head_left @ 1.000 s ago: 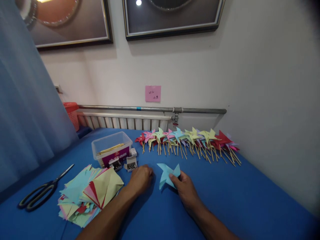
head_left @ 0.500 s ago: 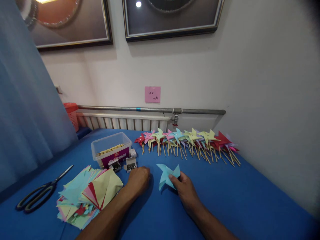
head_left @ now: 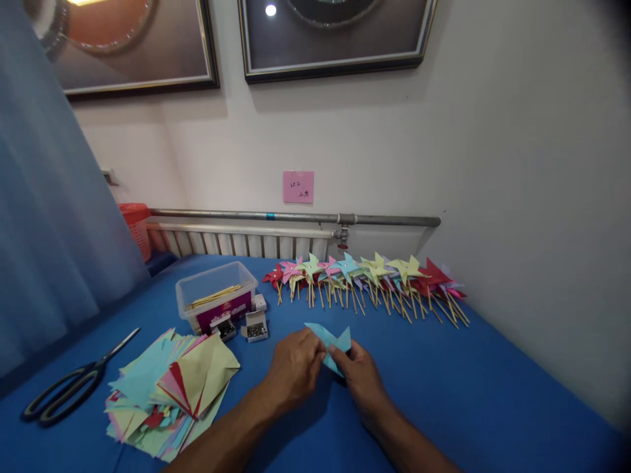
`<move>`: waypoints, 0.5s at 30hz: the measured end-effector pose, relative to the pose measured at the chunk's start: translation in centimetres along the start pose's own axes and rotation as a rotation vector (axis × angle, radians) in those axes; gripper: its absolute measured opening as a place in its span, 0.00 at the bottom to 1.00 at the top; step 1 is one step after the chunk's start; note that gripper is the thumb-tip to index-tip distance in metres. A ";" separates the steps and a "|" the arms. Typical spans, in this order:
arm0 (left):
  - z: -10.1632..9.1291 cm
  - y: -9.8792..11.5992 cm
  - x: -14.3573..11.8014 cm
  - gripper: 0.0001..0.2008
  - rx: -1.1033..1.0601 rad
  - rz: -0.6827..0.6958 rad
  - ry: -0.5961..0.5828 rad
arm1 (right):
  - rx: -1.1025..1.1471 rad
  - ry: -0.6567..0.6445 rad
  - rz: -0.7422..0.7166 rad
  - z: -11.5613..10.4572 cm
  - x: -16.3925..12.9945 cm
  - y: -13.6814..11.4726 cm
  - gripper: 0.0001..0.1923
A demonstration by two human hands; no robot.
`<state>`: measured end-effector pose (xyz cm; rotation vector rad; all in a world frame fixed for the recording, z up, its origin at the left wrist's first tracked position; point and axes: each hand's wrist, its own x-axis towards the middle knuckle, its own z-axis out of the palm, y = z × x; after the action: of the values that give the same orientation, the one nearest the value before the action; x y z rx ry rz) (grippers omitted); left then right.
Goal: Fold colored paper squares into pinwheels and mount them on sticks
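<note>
Both hands pinch light-blue paper pinwheel [head_left: 331, 343] above blue counter [head_left: 483, 387]: left hand [head_left: 294, 368] and right hand [head_left: 359, 376] fingers clamped on its folds. Best keep folded points stacked at centre, grip light, avoid creasing vanes.

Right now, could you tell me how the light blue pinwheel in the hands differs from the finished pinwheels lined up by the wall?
The light blue pinwheel shows no stick; the finished pinwheels each have a wooden one. The blue one is single and pinched between the left hand and right hand; the others lie untouched in an overlapping row on the blue table. It is one colour; the row mixes red, pink, green and blue. Both are folded paper.
</note>
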<state>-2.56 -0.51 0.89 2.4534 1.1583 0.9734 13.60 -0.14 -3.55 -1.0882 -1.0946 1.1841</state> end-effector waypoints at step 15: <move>-0.1 -0.7 0.2 0.05 -0.025 -0.040 -0.048 | 0.144 -0.041 0.070 0.8 -0.7 -0.5 0.19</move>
<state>-2.97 0.07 0.66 2.4104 1.1681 0.9069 12.89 -0.89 -2.96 -1.0012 -0.9934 1.3249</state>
